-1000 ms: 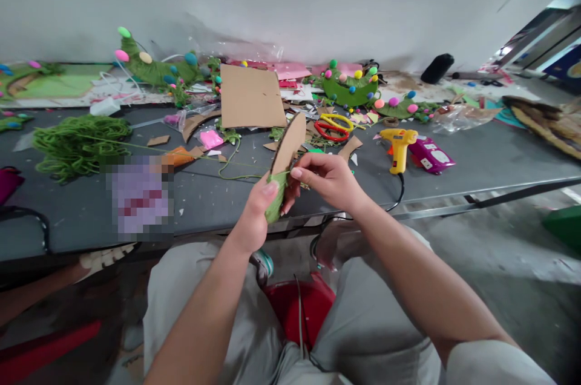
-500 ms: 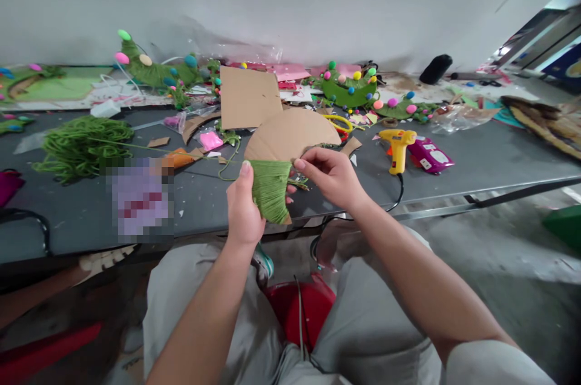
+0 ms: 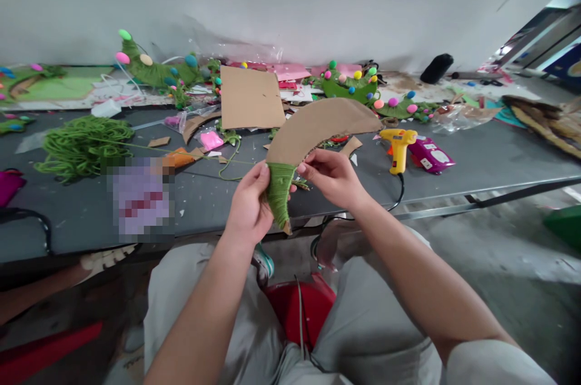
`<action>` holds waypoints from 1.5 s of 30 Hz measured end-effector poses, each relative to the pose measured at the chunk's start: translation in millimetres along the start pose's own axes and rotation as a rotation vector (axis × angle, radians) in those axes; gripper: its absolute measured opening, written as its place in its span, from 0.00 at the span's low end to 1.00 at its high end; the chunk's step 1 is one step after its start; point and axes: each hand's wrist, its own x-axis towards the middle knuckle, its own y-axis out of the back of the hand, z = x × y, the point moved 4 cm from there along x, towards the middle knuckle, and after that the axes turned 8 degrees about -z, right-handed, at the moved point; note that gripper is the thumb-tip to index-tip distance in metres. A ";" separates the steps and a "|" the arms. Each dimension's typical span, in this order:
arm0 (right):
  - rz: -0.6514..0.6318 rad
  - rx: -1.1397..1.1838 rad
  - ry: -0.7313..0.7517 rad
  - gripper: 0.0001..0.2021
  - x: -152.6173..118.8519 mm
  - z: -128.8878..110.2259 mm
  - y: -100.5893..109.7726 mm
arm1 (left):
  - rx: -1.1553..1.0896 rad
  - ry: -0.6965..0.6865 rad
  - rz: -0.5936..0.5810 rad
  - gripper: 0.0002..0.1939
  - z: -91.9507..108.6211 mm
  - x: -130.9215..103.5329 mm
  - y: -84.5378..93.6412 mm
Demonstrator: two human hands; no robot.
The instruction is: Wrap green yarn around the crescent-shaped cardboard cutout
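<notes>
My left hand (image 3: 252, 200) is closed around the lower part of a crescent-shaped cardboard piece (image 3: 318, 121), thumb on the front and fingertips showing behind. That lower part is wrapped in green yarn (image 3: 280, 188), with a bare tip at the bottom; the upper part is plain brown. At the inner edge, where the wrapping ends, my right hand (image 3: 331, 176) pinches the yarn between thumb and forefinger. A loose strand runs from the left side of the crescent to a heap of green yarn (image 3: 86, 146) on the table.
A yellow glue gun (image 3: 398, 149) with a black cord lies right of my hands, beside a purple packet (image 3: 431, 155). Behind are a square cardboard sheet (image 3: 252, 97), scraps and yarn-wrapped crescents with pom-poms (image 3: 154, 70). A red stool (image 3: 299, 312) is below me.
The crescent has turned, its bare upper part swinging right and its curved side showing more fully. My left hand has shifted slightly right with it; my right hand stays at the inner edge.
</notes>
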 end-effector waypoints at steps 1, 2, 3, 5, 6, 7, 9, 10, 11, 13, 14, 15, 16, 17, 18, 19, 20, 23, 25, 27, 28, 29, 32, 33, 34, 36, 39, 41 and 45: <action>-0.017 0.008 0.008 0.17 -0.1 -0.6 -0.5 | 0.005 0.045 -0.016 0.10 -2.1 -0.1 -1.1; -0.036 0.014 0.011 0.16 -0.2 -1.4 -1.2 | 0.010 0.075 -0.029 0.10 -3.6 -0.2 -2.2; -0.058 0.015 0.006 0.15 -0.1 -2.2 -2.2 | 0.013 0.099 -0.044 0.09 -4.8 -0.4 -3.4; -0.095 0.007 -0.024 0.15 0.2 -3.3 -4.3 | -0.005 0.135 -0.089 0.08 -6.5 -1.1 -6.8; -0.102 0.005 -0.045 0.15 0.3 -3.4 -5.1 | -0.021 0.150 -0.122 0.10 -7.0 -1.7 -9.0; -0.100 0.010 -0.065 0.15 0.5 -3.3 -5.5 | -0.030 0.164 -0.157 0.14 -7.5 -2.5 -11.2; -0.082 0.038 -0.087 0.17 0.6 -3.1 -5.8 | 0.009 0.183 -0.225 0.19 -8.1 -4.4 -14.7; -0.074 0.054 -0.093 0.17 0.6 -3.1 -5.9 | 0.051 0.183 -0.252 0.20 -8.1 -5.2 -15.6; -0.070 0.063 -0.099 0.17 0.4 -3.2 -5.9 | 0.098 0.181 -0.272 0.19 -8.0 -5.8 -15.7; -0.070 0.049 -0.117 0.18 -0.2 -3.7 -5.8 | 0.169 0.184 -0.299 0.15 -7.6 -6.4 -14.2; -0.071 0.032 -0.128 0.18 -0.6 -3.9 -5.6 | 0.188 0.194 -0.315 0.14 -7.2 -6.5 -13.0; -0.070 0.017 -0.138 0.18 -0.8 -4.1 -5.1 | 0.200 0.209 -0.334 0.15 -6.5 -6.5 -11.7; -0.066 0.001 -0.145 0.18 -0.9 -4.3 -4.4 | 0.209 0.226 -0.360 0.17 -5.3 -6.7 -10.5; -0.063 -0.016 -0.149 0.18 -0.9 -4.2 -3.6 | 0.213 0.241 -0.385 0.18 -3.4 -7.1 -9.4; -0.058 -0.038 -0.150 0.18 -0.7 -4.0 -2.7 | 0.210 0.249 -0.406 0.19 -0.7 -7.6 -8.2; -0.051 -0.067 -0.149 0.18 -0.5 -3.5 -1.4 | 0.203 0.248 -0.417 0.20 2.8 -8.3 -7.1; -0.041 -0.099 -0.148 0.19 -0.1 -2.8 0.0 | 0.192 0.238 -0.420 0.20 7.0 -9.0 -6.1; -0.015 -0.179 -0.136 0.20 1.3 -0.3 3.6 | 0.154 0.162 -0.404 0.21 21.0 -11.7 -4.9; -0.018 -0.199 -0.126 0.20 2.2 0.8 4.1 | 0.133 0.113 -0.397 0.22 28.1 -13.4 -6.1; -0.029 -0.209 -0.121 0.21 2.9 1.3 3.6 | 0.120 0.083 -0.374 0.22 31.6 -14.4 -6.8; -0.037 -0.209 -0.120 0.20 3.1 1.4 3.2 | 0.116 0.082 -0.355 0.22 31.7 -14.5 -6.5; -0.045 -0.204 -0.121 0.20 3.3 1.5 2.9 | 0.113 0.083 -0.329 0.21 31.1 -14.3 -5.6; -0.055 -0.164 -0.121 0.20 3.7 1.1 3.4 | 0.117 0.083 -0.245 0.20 26.5 -12.8 0.3; -0.048 -0.149 -0.122 0.20 3.8 0.7 4.3 | 0.125 0.069 -0.215 0.19 25.1 -12.0 3.3; -0.038 -0.138 -0.126 0.20 3.7 0.2 5.6 | 0.134 0.049 -0.183 0.18 24.1 -11.1 6.8; -0.019 -0.130 -0.131 0.20 3.7 -1.3 8.1 | 0.161 -0.001 -0.127 0.16 23.0 -9.5 13.9; -0.012 -0.126 -0.132 0.21 3.5 -3.2 10.3 | 0.198 -0.064 -0.087 0.13 24.0 -7.3 21.0; -0.009 -0.131 -0.128 0.21 3.3 -3.4 10.8 | 0.207 -0.096 -0.075 0.12 26.0 -6.2 22.2; -0.025 -0.113 -0.123 0.21 2.4 -0.7 9.2 | 0.202 -0.046 -0.098 0.16 25.1 -4.1 16.9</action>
